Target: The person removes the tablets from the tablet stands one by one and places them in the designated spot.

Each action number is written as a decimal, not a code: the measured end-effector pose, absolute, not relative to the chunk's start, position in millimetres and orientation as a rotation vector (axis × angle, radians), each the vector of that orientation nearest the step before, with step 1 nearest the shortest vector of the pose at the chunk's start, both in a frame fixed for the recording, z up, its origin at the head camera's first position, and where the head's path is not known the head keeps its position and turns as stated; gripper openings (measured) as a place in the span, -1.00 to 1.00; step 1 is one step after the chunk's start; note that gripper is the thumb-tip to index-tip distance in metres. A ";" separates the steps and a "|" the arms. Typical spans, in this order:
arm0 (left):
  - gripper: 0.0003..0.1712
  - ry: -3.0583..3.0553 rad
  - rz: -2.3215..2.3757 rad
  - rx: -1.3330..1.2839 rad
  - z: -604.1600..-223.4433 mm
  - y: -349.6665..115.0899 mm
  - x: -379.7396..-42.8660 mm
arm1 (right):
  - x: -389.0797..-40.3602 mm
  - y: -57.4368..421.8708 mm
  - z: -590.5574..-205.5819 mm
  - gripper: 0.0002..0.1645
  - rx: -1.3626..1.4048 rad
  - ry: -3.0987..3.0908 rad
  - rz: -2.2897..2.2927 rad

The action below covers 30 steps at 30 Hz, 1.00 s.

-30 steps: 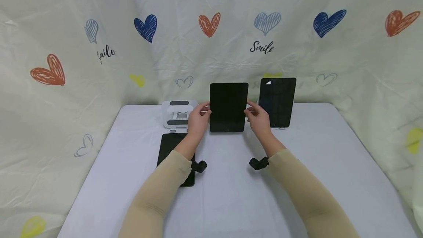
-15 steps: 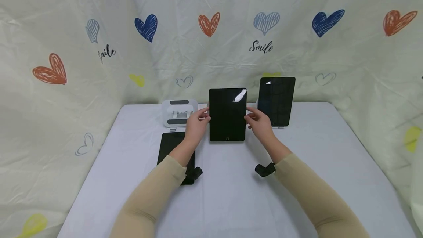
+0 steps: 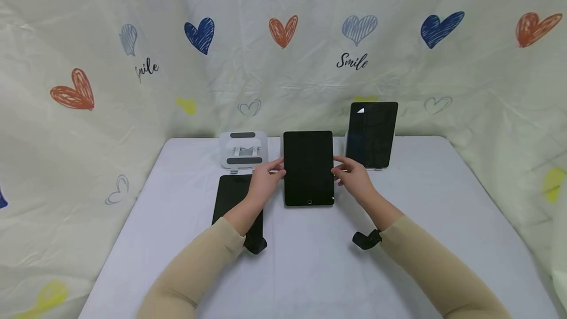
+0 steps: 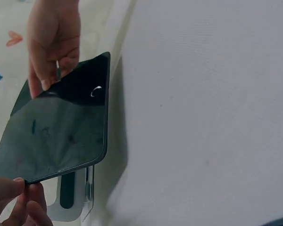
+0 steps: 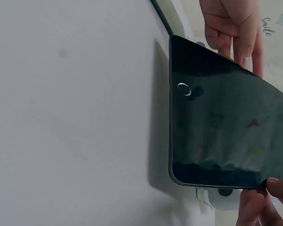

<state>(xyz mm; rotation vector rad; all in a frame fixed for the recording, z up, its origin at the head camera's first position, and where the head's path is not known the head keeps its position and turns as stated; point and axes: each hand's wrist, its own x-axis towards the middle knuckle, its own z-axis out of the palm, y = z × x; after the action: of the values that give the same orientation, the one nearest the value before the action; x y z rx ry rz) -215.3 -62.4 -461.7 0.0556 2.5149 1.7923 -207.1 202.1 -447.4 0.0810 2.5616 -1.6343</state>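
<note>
Both hands pinch a black tablet by its opposite side edges, my left hand on one side and my right hand on the other. Its screen faces me with the round home button at the bottom. In the left wrist view, the thumb and fingers of the left hand clasp the edge, and the tablet's lower end hangs over the white cloth. Behind it, part of a white stand with a dark grey pad shows; the tablet hides the rest.
On the left, a bare white tablet stand with grey pads leans back. A second black tablet lies flat before it, partly under the left forearm. At right, a third tablet stands propped up. A heart-printed curtain borders the table's back.
The held tablet has come down and nearer to me in the head view, both hands moving with it. A light edge of the stand now shows behind its left side.
</note>
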 end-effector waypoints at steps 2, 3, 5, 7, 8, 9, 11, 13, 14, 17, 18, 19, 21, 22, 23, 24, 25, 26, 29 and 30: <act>-0.52 2.500 1.792 0.067 -463.5 -62.4 -211.7 | -204.5 203.6 -449.0 -0.44 0.096 2.537 -1.627; -0.52 2.492 1.792 0.070 -464.5 -62.4 -209.9 | -203.3 204.2 -450.2 -0.44 0.107 2.529 -1.621; -0.52 2.485 1.779 0.073 -466.5 -62.6 -206.4 | -201.0 204.9 -452.2 -0.44 0.112 2.513 -1.604; -0.51 2.485 1.760 0.076 -468.9 -62.9 -202.8 | -198.4 205.2 -454.1 -0.44 0.116 2.499 -1.589; -0.51 2.487 1.752 0.078 -470.2 -63.2 -201.0 | -197.1 205.2 -454.8 -0.43 0.110 2.496 -1.578; -0.51 2.492 1.740 0.079 -471.4 -63.6 -199.4 | -195.7 205.2 -455.6 -0.43 0.105 2.496 -1.571; -0.51 2.506 1.714 0.080 -473.6 -64.4 -196.1 | -192.9 205.2 -456.7 -0.43 0.091 2.496 -1.551; -0.51 2.519 1.692 0.095 -475.9 -65.2 -193.1 | -190.7 204.9 -457.9 -0.43 0.096 2.494 -1.538; -0.51 2.526 1.677 0.102 -476.8 -65.6 -191.6 | -189.7 204.7 -458.5 -0.43 0.095 2.497 -1.529; -0.50 2.522 1.642 0.122 -478.1 -66.4 -186.5 | -186.5 204.8 -460.4 -0.44 0.103 2.494 -1.500; -0.50 2.517 1.632 0.127 -478.5 -66.6 -184.7 | -185.3 204.9 -461.0 -0.44 0.108 2.494 -1.490; -0.49 2.513 1.618 0.123 -478.6 -66.9 -182.8 | -184.1 204.9 -461.7 -0.44 0.110 2.495 -1.479; -0.47 2.515 1.584 0.124 -478.6 -67.4 -178.9 | -181.7 204.9 -462.8 -0.42 0.113 2.492 -1.457; -0.46 2.523 1.563 0.127 -478.9 -67.7 -177.3 | -180.6 204.7 -463.1 -0.41 0.112 2.492 -1.444; -0.45 2.532 1.538 0.131 -479.1 -68.0 -175.7 | -179.4 204.3 -463.5 -0.40 0.113 2.492 -1.430; -0.44 2.543 1.512 0.135 -479.4 -68.1 -174.4 | -178.4 204.1 -463.8 -0.39 0.102 2.494 -1.413; -0.44 2.557 1.483 0.140 -479.2 -68.3 -173.1 | -177.3 203.7 -464.0 -0.38 0.098 2.494 -1.396; -0.44 2.568 1.457 0.144 -479.0 -68.3 -171.9 | -176.3 203.2 -464.1 -0.37 0.100 2.491 -1.383; -0.44 2.590 1.381 0.151 -478.0 -68.2 -169.1 | -173.8 202.2 -464.4 -0.37 0.103 2.492 -1.328; -0.44 2.597 1.354 0.153 -477.6 -68.2 -168.4 | -173.3 201.9 -464.6 -0.38 0.108 2.491 -1.311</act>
<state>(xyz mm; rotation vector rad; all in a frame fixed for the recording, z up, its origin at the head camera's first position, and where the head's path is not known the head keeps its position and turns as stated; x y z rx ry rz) -168.4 -68.2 -477.6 0.1528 2.5966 1.3538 -173.3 201.9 -464.6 0.1078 2.4911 -1.3108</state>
